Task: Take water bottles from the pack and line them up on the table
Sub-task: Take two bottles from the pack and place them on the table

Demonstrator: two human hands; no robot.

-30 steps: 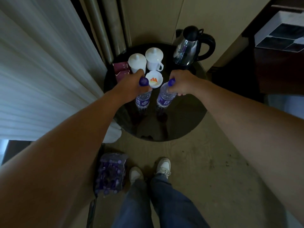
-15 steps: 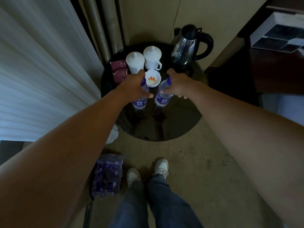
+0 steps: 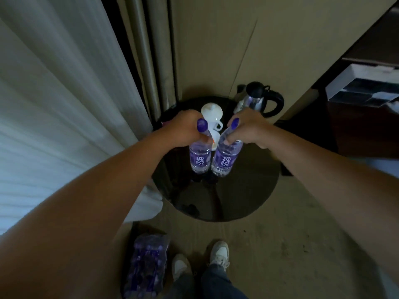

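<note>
Two clear water bottles with purple caps and purple labels stand side by side over the round black glass table (image 3: 248, 190). My left hand (image 3: 185, 128) grips the neck of the left bottle (image 3: 200, 159). My right hand (image 3: 248, 126) grips the neck of the right bottle (image 3: 224, 161), which tilts slightly. Their bases are at or just above the glass; I cannot tell if they touch it. The shrink-wrapped pack of bottles (image 3: 146, 268) lies on the floor at the lower left, beside my feet.
At the table's back stand a white lidded cup (image 3: 212, 112), a small white dish (image 3: 214, 141) partly hidden behind the bottles, and a steel kettle (image 3: 257, 100). White curtains (image 3: 64, 126) hang left. Dark furniture (image 3: 356, 137) stands right.
Both hands have stayed on the bottles, which now sit nearer the table's middle, closer to me. The camera has tipped, so the table appears lower and smaller in view.
</note>
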